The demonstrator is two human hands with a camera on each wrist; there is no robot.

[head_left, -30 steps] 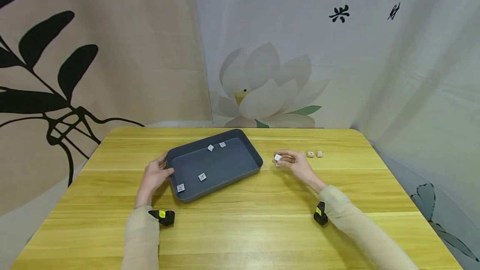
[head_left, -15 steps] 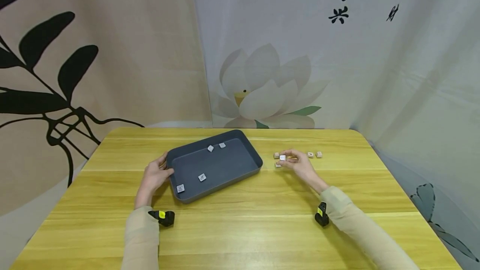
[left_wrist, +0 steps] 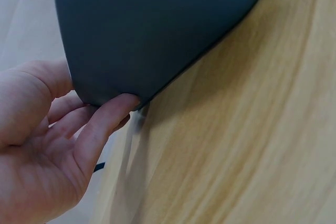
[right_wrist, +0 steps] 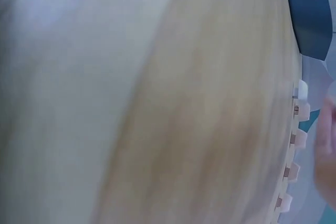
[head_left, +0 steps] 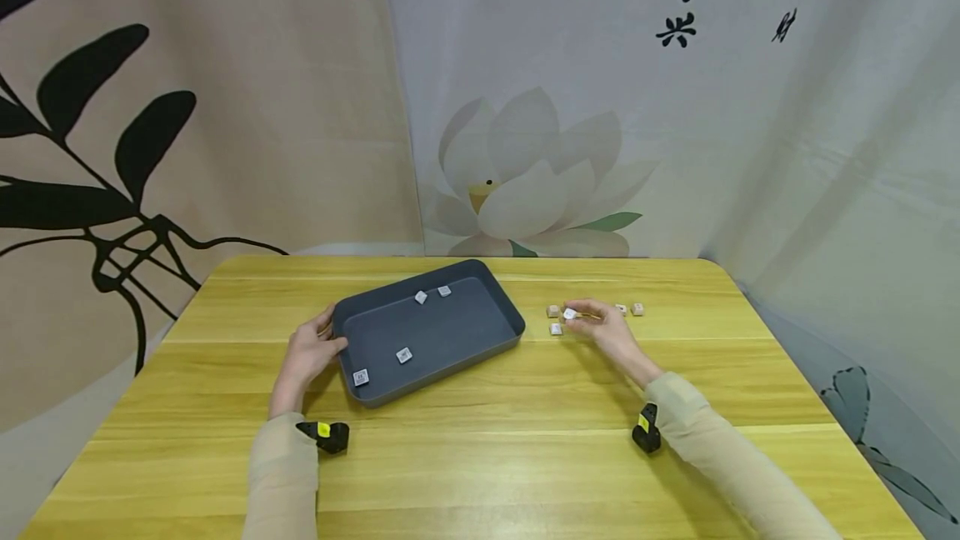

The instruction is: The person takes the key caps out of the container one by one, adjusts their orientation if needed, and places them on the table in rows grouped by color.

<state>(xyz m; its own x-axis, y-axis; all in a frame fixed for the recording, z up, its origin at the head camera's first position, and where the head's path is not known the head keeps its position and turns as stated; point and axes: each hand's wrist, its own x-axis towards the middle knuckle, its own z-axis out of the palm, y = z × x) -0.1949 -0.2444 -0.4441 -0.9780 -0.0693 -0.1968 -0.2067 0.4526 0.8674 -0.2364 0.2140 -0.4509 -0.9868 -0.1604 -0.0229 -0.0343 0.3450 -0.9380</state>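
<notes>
My left hand [head_left: 311, 350] grips the left end of a dark grey rectangular tray [head_left: 461, 348], thumb at its rim. In the left wrist view, fingers and thumb pinch a corner of the tray [left_wrist: 157, 35]. My right hand [head_left: 603, 332] pinches a small white block [head_left: 570, 314] between thumb and fingertips, close over the table. Just left of it lie two small blocks, a pinkish one [head_left: 553, 311] and a white one [head_left: 556, 329]. Only part of the right hand [right_wrist: 325, 156] shows in the right wrist view, beside a row of blocks [right_wrist: 299, 139].
Inside the tray lie several small white blocks with dark markings, one [head_left: 361, 377] near its front left corner. Two more pinkish blocks, the outer one [head_left: 637, 309] and its neighbour [head_left: 621, 308], sit right of my right hand. A printed curtain [head_left: 337, 107] hangs behind the wooden table [head_left: 480, 457].
My right hand has shifted slightly right with the white block in its fingertips, uncovering the two blocks at its left. The left hand and tray have stayed in place.
</notes>
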